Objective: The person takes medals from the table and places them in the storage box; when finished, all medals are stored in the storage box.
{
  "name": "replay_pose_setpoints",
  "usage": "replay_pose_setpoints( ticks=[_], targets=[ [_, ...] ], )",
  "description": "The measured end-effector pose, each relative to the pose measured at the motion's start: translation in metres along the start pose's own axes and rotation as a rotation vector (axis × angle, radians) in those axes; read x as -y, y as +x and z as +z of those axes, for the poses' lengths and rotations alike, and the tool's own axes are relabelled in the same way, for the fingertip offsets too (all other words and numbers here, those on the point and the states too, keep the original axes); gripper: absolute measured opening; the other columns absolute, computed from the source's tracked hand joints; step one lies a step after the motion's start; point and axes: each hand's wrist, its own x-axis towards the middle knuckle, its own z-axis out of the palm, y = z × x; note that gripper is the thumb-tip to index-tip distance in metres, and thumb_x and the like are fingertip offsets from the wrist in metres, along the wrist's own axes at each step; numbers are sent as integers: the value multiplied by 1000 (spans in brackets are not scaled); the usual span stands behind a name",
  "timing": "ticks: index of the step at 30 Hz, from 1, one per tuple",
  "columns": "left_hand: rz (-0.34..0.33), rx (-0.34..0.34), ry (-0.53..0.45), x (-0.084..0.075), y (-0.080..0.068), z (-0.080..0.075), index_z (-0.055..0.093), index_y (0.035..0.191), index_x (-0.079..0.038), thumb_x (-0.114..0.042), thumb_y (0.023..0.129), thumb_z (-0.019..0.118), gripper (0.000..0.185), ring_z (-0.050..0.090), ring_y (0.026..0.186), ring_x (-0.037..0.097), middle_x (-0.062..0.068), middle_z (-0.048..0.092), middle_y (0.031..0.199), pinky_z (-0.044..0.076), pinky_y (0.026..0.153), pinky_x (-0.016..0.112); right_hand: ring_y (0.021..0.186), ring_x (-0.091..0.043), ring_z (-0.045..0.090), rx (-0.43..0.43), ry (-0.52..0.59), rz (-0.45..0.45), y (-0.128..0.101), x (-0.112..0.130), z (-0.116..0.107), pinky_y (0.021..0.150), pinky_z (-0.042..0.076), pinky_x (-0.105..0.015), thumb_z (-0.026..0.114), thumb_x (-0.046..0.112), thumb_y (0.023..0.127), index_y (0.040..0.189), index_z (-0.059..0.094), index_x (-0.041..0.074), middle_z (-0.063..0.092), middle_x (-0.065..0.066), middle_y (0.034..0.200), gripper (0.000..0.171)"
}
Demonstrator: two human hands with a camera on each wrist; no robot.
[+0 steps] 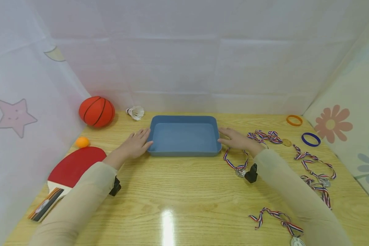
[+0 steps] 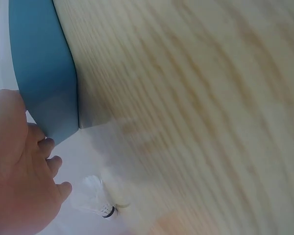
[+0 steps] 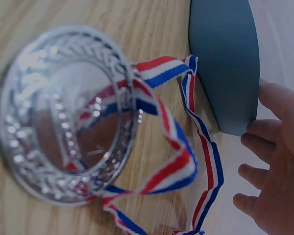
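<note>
A shallow blue rectangular tray (image 1: 185,137) sits on the wooden table between both hands, its inside bare. My left hand (image 1: 136,143) lies against the tray's left end, fingers extended and thumb at the near corner. At the opposite end, my right hand (image 1: 235,139) touches the wall with thumb and index finger, palm facing inward. Both wrist views show fingertips right at the tray's end walls. Just below the right wrist lies a silver medal (image 3: 68,115) on a red, white and blue ribbon (image 3: 213,171). A white shuttlecock (image 1: 136,112) rests beyond the left hand.
At left are a red basketball (image 1: 97,111), an orange ball (image 1: 82,142) and a red table tennis paddle (image 1: 77,165), partly under the left sleeve. Several ribboned medals spread around the right arm, including a gold medal (image 1: 286,142). Orange (image 1: 294,120) and blue (image 1: 311,139) wristbands lie far right.
</note>
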Motion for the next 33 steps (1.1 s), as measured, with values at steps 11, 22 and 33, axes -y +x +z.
replay_pose_setpoints(
  ticks=[11,22,33],
  targets=[
    [63,-13,-18,-1,-24,1,12,144,7,-37,99,36,67,9,135,40,23,10,149,12,103,60,134,-43,8,-7,-39,-28,-16,12,9,105,12,-56,48,34,96,143,24,-4,24,-22,146,65],
    [108,-17,-62,-3,-53,5,13,144,8,-48,96,39,78,11,134,41,24,12,149,13,103,60,132,-44,17,-37,-140,-76,-38,29,24,103,22,-56,52,35,94,141,31,-4,32,-22,142,64],
    [113,-12,-87,-12,-72,7,13,145,5,-61,87,44,93,12,135,39,20,11,150,11,105,57,131,-45,20,-42,-203,-88,-61,39,34,99,21,-63,52,40,92,140,32,-3,32,-23,142,68]
  ],
)
